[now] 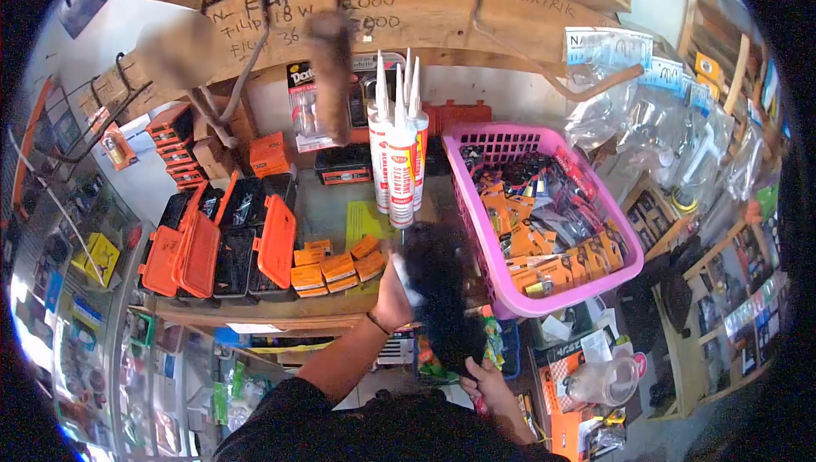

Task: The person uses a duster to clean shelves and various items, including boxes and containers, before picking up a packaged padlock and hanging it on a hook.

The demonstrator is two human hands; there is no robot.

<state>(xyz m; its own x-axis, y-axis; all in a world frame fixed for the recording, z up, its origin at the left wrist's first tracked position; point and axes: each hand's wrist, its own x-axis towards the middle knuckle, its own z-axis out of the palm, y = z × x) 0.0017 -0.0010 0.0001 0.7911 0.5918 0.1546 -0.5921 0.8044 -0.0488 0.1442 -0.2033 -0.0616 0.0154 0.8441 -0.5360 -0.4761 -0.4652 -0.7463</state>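
Black duster (438, 292), blurred, stands between the person's two hands at the front edge of the table (293, 319), its bristles up, just below a cluster of white sealant tubes (397, 164). The right hand (488, 387) has its fingers wrapped around the duster's lower end. The left hand (393, 299) is beside the bristles, against a pale object (413, 279) partly hidden by them; whether its fingers grip that cannot be told. Rightward sits a pink basket (561, 299) of packets; leftward, small orange boxes (338, 268), then open orange-lidded cases (276, 241).
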